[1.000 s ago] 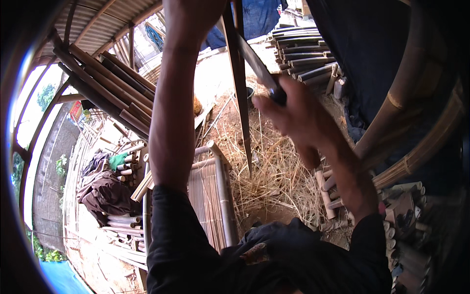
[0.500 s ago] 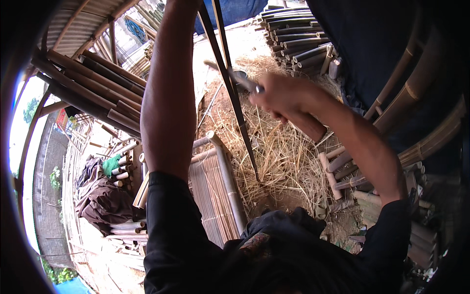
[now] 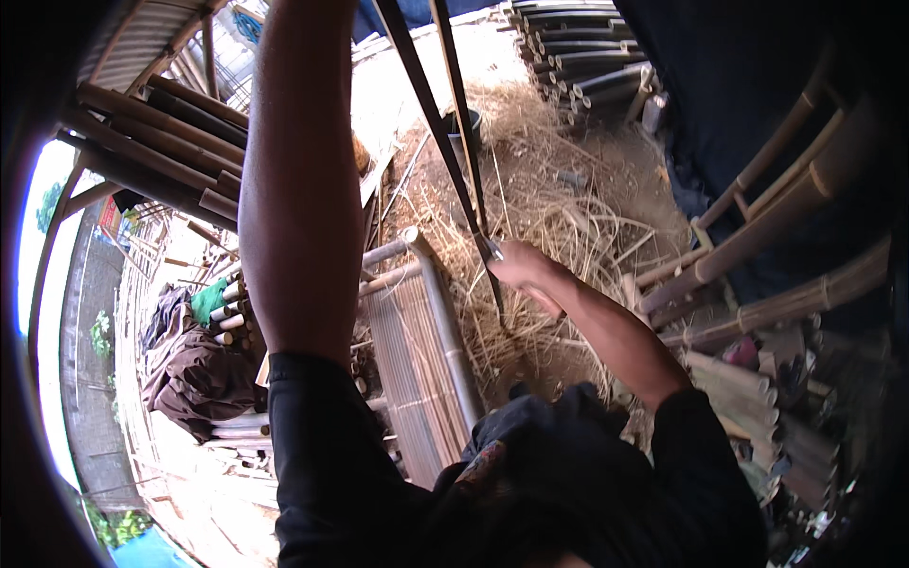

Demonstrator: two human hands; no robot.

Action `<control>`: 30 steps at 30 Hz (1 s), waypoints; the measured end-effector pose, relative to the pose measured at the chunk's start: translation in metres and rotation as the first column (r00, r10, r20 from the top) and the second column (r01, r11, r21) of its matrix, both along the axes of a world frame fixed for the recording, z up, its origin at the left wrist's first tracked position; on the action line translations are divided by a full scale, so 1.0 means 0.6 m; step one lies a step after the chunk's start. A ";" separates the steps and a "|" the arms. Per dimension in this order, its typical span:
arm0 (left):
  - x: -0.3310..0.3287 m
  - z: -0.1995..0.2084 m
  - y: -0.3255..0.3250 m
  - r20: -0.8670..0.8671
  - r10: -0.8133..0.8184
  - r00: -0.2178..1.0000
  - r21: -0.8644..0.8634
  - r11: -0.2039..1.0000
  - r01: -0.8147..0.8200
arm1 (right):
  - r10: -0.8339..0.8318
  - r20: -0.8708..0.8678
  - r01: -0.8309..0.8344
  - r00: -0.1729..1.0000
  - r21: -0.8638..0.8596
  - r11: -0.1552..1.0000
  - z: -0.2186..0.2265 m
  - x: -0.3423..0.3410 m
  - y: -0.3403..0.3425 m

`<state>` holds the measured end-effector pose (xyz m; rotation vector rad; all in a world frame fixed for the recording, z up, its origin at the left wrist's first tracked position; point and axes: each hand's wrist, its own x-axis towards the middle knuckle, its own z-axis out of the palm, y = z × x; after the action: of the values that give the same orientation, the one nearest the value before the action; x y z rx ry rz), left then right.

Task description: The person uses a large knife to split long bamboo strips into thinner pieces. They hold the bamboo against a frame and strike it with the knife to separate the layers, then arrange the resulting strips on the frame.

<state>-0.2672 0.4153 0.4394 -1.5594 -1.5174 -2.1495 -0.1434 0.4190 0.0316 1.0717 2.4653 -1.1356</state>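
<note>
My right hand [image 3: 523,267] is closed around the wooden handle [image 3: 545,302] of a knife, low over the straw-covered ground. Its short visible blade [image 3: 494,250] touches a long bamboo strip [image 3: 443,128] where the strip parts in two. From there a second, thinner length [image 3: 460,95] runs up beside the first, with a gap between them. Below the knife the strip's dark lower end [image 3: 497,295] points down at the shavings. My left forearm [image 3: 301,170] reaches up past the top edge, so the left hand is out of view.
A bamboo bench with a slatted top [image 3: 417,369] stands just left of the strip. Pale shavings [image 3: 568,232] cover the ground around a dark bucket [image 3: 466,128]. Bamboo poles [image 3: 587,62] are stacked at the far right, and more poles [image 3: 161,133] lie at left. Bamboo rails [image 3: 757,246] stand at right.
My right hand and the knife have moved down and slightly left along the strip. The parting between the two lengths now reaches much lower. My left forearm has shifted a little left.
</note>
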 end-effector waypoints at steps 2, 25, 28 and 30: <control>0.004 -0.009 -0.039 -0.117 0.044 0.992 0.027 0.999 -0.042 | -0.075 -0.070 0.074 0.995 -0.022 0.997 -0.085 0.021 -0.048; 0.036 -0.720 0.042 0.651 -0.263 0.712 -0.293 0.779 0.555 | -0.159 0.210 0.177 0.965 -0.070 0.982 -0.177 0.163 0.038; 0.049 -0.724 0.077 0.601 -0.263 0.755 -0.313 0.792 0.524 | -0.249 0.319 0.243 0.914 0.058 0.968 -0.156 0.146 0.032; 0.057 -0.709 0.092 0.592 -0.185 0.785 -0.363 0.808 0.464 | -0.226 0.323 0.223 0.919 0.046 0.974 -0.122 0.132 0.042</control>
<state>-0.2333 0.4706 0.0137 -1.5242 -2.2700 -2.7294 -0.0640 0.4443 -0.0417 1.4466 2.1319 -0.9151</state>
